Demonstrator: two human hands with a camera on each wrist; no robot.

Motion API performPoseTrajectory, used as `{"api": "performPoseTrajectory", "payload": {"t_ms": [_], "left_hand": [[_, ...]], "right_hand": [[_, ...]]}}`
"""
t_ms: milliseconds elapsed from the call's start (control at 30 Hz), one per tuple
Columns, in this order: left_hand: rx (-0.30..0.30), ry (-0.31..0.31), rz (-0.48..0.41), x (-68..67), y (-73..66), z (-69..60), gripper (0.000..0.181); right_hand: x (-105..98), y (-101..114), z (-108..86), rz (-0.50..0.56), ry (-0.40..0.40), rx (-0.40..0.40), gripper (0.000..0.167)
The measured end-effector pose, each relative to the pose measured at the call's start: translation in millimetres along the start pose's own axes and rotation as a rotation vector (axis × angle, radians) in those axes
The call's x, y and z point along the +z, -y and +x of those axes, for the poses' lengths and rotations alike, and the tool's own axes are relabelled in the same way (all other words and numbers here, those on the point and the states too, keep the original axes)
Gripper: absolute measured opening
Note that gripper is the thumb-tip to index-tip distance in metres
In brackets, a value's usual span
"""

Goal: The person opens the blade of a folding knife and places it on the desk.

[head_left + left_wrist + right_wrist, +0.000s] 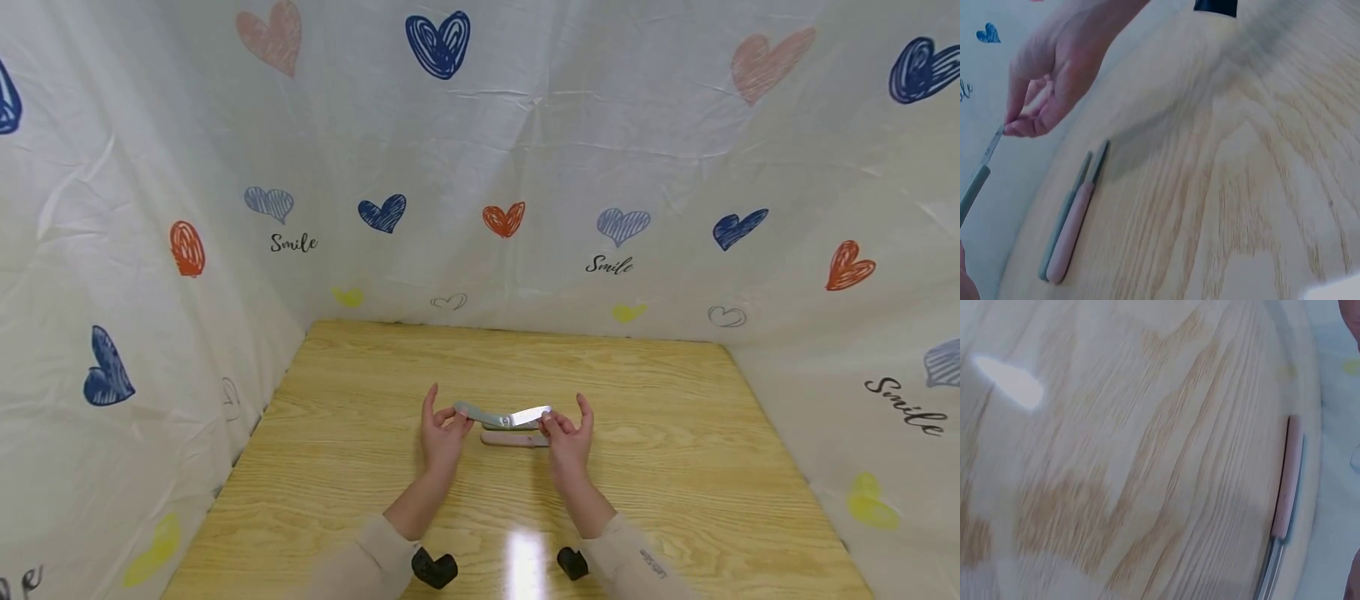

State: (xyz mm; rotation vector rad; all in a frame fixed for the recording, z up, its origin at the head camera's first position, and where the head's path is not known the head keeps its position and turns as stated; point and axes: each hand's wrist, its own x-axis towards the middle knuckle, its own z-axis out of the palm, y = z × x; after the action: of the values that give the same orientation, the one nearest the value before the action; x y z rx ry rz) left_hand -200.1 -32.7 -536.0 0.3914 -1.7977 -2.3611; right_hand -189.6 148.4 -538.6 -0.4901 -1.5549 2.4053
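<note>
A knife with a grey-green handle and a shiny blade (531, 416) is held up above the table, handle and blade meeting at a shallow angle. My left hand (442, 440) pinches the handle's end. The blade's tip is pinched by my right hand (570, 446), also seen in the left wrist view. Below, a pink-handled knife (1071, 234) lies on the table beside another green-handled knife (1059, 231). The right wrist view shows the pink handle (1288, 478) at its right edge, with only slivers of my hands.
The wood-grain table (360, 367) reaches back to a white curtain (525, 158) printed with hearts and "Smile", which also hangs along both sides. Black wrist devices (435, 568) sit by both sleeves. A bright reflection lies on the tabletop near the front.
</note>
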Motion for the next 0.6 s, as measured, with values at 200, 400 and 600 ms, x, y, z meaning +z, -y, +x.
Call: {"api": "performPoseTrajectory", "payload": {"t_ms": [200,400,600], "left_hand": [[-0.002,-0.19,-0.044,11.5,-2.8,-9.8,0.066],[-0.022,-0.24,-0.06,17.3,-4.9,-14.9,0.064],[-0.053,-0.216,-0.055,12.0,2.6,-14.1,0.068]], "right_hand": [[21,-3,-11.6,0.067,-0.17,0.012,0.066],[26,-7,-16.8,0.145,-0.22,-0.015,0.065],[17,-10,-16.2,0.131,-0.227,0.008,0.068]]}}
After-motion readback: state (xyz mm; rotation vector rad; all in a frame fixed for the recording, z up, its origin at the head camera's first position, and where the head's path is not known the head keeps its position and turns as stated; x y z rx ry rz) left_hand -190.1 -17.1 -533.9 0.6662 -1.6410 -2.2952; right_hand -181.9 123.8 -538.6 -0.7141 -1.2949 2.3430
